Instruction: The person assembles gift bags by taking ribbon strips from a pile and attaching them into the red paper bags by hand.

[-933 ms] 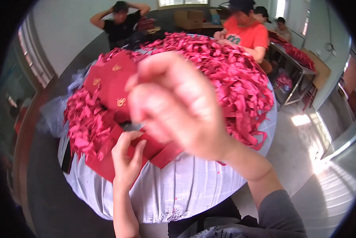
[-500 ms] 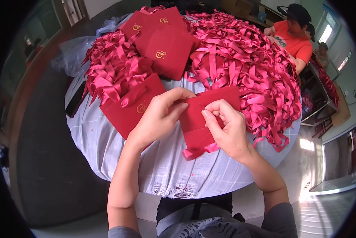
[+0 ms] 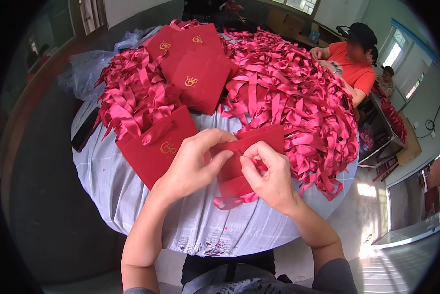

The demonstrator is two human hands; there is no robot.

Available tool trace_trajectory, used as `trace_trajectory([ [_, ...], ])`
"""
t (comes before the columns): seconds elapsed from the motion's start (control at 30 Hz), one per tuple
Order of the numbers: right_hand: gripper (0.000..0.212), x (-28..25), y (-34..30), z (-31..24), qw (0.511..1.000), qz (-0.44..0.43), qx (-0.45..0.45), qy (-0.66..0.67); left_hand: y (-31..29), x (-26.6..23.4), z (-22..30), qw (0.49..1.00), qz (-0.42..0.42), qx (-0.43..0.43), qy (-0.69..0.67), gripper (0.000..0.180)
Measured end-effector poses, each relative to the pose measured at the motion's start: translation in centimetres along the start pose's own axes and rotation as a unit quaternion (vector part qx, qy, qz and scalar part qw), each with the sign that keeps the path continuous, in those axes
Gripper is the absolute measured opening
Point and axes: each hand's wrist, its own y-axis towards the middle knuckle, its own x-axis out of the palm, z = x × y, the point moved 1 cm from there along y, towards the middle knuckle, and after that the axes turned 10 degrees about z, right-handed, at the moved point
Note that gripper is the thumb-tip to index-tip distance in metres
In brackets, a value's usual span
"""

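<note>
In front of me a red paper bag point(image 3: 226, 169) lies on the cloth-covered table. My left hand point(image 3: 194, 160) grips its upper edge between thumb and fingers. Just beside it, my right hand point(image 3: 270, 177) is closed in a pinch over the bag's face; what sits between those fingertips is too small to make out. A pink ribbon point(image 3: 228, 202) hangs out below the bag's lower end. Under my left wrist rests another red paper bag point(image 3: 149, 153) with a gold emblem and a ribbon handle.
Large heaps of red bags with pink ribbon handles point(image 3: 298, 103) cover the table's far side. Flat red bags point(image 3: 200, 81) lie on top. A dark phone point(image 3: 85, 131) and clear plastic wrap point(image 3: 85, 73) are at the left. A person in an orange shirt point(image 3: 352, 68) sits far right.
The whole view has shifted, so everything sits slightly lower and further left. My right fingertips have drawn together over the bag; my left hand keeps its grip.
</note>
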Motion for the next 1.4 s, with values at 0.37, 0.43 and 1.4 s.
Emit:
trace_trajectory([
  [0.37, 0.007, -1.5, -0.6, -0.7, 0.999, -0.005, 0.034, 0.030, -0.6, 2.2, 1.8, 0.972, 0.078, 0.211, 0.070, 0.022],
  [0.43, 0.008, -1.1, -0.6, -1.3, 0.998, 0.001, 0.048, 0.049, -1.3, 2.0, 2.0, 0.976, 0.090, 0.180, 0.087, 0.022],
  [1.4, 0.012, -4.4, 4.6, -3.8, 0.942, -0.261, -0.153, -0.144, -1.8, 2.2, 2.8, 0.948, 0.072, 0.293, 0.100, 0.036],
])
